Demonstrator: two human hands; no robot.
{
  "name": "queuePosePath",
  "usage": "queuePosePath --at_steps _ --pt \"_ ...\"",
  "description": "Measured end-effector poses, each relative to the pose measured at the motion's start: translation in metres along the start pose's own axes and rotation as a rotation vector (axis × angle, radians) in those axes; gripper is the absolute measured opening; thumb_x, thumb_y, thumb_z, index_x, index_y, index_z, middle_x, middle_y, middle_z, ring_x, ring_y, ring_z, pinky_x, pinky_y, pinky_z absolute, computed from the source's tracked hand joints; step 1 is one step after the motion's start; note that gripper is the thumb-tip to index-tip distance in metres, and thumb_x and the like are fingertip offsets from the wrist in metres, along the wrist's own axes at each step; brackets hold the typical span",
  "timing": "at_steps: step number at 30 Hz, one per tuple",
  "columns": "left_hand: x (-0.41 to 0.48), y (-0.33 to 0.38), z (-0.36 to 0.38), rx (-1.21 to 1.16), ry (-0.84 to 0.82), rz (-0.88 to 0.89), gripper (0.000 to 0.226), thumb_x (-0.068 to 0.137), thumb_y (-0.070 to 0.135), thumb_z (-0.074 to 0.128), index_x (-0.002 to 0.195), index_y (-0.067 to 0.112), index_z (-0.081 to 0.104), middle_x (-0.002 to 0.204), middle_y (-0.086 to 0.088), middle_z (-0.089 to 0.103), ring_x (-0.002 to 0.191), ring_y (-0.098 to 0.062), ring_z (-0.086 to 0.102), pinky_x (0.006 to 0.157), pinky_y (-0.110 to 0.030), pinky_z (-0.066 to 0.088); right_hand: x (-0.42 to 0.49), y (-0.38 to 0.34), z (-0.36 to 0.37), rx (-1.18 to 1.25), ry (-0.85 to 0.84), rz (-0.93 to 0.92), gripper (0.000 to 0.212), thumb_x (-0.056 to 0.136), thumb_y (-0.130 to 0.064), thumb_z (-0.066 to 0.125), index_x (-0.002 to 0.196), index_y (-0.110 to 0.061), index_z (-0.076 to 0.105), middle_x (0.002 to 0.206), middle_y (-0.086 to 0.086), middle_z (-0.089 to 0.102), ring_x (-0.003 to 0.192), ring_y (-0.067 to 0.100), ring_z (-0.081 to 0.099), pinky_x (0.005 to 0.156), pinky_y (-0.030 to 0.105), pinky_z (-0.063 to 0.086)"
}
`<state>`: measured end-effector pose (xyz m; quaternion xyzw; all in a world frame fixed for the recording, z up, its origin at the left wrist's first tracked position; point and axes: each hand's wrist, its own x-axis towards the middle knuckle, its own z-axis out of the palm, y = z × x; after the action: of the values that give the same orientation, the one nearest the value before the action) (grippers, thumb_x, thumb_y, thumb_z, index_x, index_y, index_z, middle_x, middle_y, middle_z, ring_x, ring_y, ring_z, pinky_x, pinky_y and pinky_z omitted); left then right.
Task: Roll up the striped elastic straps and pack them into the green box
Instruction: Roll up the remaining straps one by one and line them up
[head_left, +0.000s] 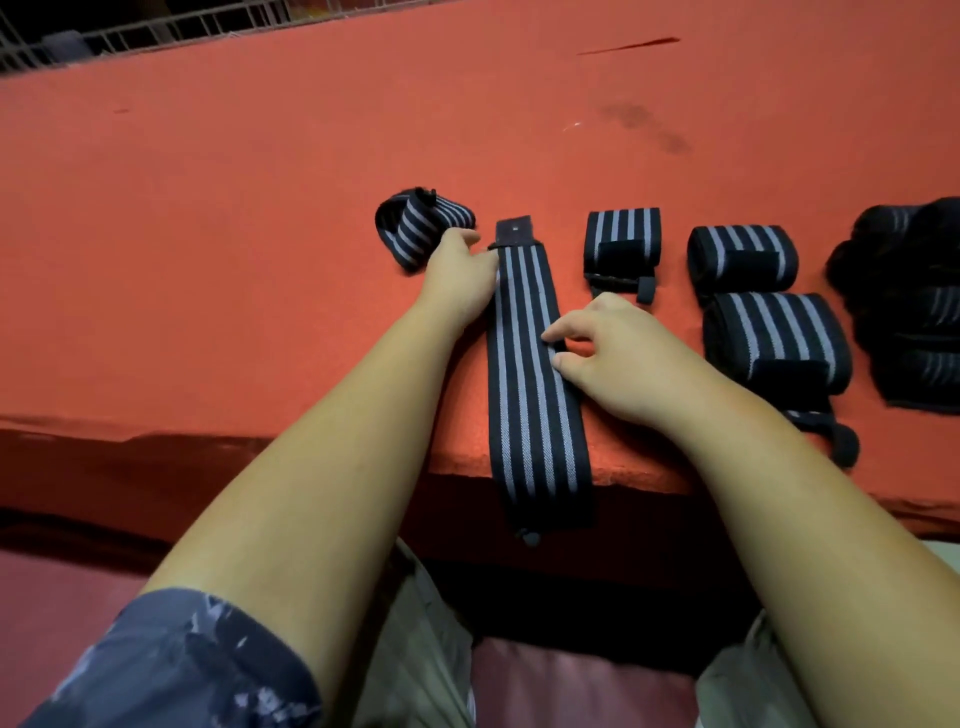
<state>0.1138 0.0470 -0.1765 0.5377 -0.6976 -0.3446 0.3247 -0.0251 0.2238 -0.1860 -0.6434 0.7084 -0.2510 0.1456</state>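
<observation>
Striped strap (530, 374), unrolled, is being pinched at its right edge by the right hand (613, 353); the left hand (460, 280) is being rested against its left edge, grip not discernible.

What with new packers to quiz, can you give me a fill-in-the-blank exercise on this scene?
1. The flat strap lies between the person's two ___.
2. Its near end hangs over the ___ of the table.
3. The right hand pinches the strap's ___ edge.
4. The strap shows ___ light stripes.
Missing words: hands; edge; right; four.
</observation>
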Motion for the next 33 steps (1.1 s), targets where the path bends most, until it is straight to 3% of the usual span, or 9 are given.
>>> queuePosePath --at_steps 3,5,9,13,16,20,26,29,33 --pt "-0.001 -0.007 -0.009 0.059 0.092 0.085 0.043 0.096 0.013 0.056 0.137 0.015 0.067 0.136 -0.005 0.069 0.121 -0.022 0.068 0.108 -0.034 0.052 -0.001 -0.001 -0.003 0.009 -0.003 0.007 0.033 0.104 -0.036 0.066 0.136 -0.033 0.07 0.122 -0.008 0.052 0.12 0.015 0.058 0.108 0.033 0.044" --pt "0.001 -0.013 -0.02 0.136 0.2 0.143 0.045 0.091 0.003 0.055 0.132 0.013 0.07 0.136 -0.008 0.065 0.126 -0.024 0.064 0.112 -0.031 0.046 0.001 -0.001 -0.001 0.045 0.037 0.007 0.035 0.103 -0.033 0.066 0.137 -0.03 0.069 0.125 -0.006 0.057 0.121 0.015 0.06 0.108 0.033 0.045" --pt "0.007 -0.021 -0.049 0.16 0.377 0.114 0.053 0.085 0.003 0.058 0.134 0.022 0.061 0.129 -0.009 0.051 0.107 -0.026 0.061 0.103 -0.034 0.048 0.003 -0.003 -0.001 0.123 0.112 0.019 0.03 0.103 -0.027 0.065 0.133 -0.027 0.072 0.125 -0.007 0.062 0.115 0.006 0.061 0.098 0.022 0.038" --pt "0.019 -0.027 -0.059 0.419 0.208 0.153 0.065 0.09 0.012 0.06 0.146 0.046 0.056 0.145 -0.012 0.044 0.123 -0.035 0.052 0.113 -0.039 0.043 0.003 -0.004 -0.002 0.154 0.12 0.009 0.023 0.104 -0.026 0.064 0.124 -0.031 0.075 0.119 -0.013 0.062 0.105 0.001 0.058 0.094 0.021 0.039" --pt "0.027 -0.029 -0.055 0.543 0.053 0.088 0.07 0.095 0.018 0.059 0.157 0.045 0.044 0.163 -0.016 0.035 0.14 -0.045 0.046 0.119 -0.046 0.04 0.005 -0.002 -0.002 0.152 0.118 0.01 0.02 0.104 -0.028 0.064 0.12 -0.033 0.076 0.117 -0.015 0.063 0.104 0.001 0.06 0.097 0.024 0.043" --pt "0.031 -0.036 -0.052 0.47 0.103 0.031 0.062 0.094 0.015 0.063 0.154 0.023 0.048 0.145 -0.021 0.056 0.134 -0.041 0.057 0.109 -0.041 0.044 0.004 -0.001 -0.003 0.16 0.118 0.008 0.019 0.104 -0.028 0.064 0.118 -0.031 0.077 0.114 -0.014 0.065 0.105 0.002 0.063 0.098 0.025 0.046" --pt "0.034 -0.036 -0.061 0.468 -0.007 0.022 0.081 0.094 0.019 0.065 0.168 0.035 0.034 0.157 -0.019 0.048 0.14 -0.035 0.054 0.115 -0.038 0.042 0.002 -0.001 -0.003 0.173 0.105 0.003 0.019 0.104 -0.027 0.064 0.115 -0.031 0.078 0.111 -0.016 0.065 0.105 0.002 0.063 0.098 0.026 0.047" --pt "0.03 -0.036 -0.068 0.328 0.026 0.024 0.073 0.094 0.017 0.065 0.163 0.028 0.046 0.161 -0.01 0.053 0.142 -0.028 0.057 0.118 -0.037 0.045 0.001 -0.004 -0.005 0.173 0.097 -0.002 0.018 0.104 -0.027 0.064 0.113 -0.032 0.078 0.111 -0.016 0.065 0.103 0.001 0.063 0.095 0.025 0.045" --pt "0.01 -0.028 -0.072 -0.025 0.214 0.044 0.047 0.092 0.011 0.069 0.137 0.023 0.074 0.128 -0.001 0.076 0.115 -0.017 0.072 0.098 -0.023 0.056 -0.002 -0.008 -0.008 0.191 0.119 -0.021 0.018 0.104 -0.026 0.063 0.113 -0.032 0.078 0.11 -0.016 0.066 0.094 -0.006 0.059 0.085 0.011 0.04"
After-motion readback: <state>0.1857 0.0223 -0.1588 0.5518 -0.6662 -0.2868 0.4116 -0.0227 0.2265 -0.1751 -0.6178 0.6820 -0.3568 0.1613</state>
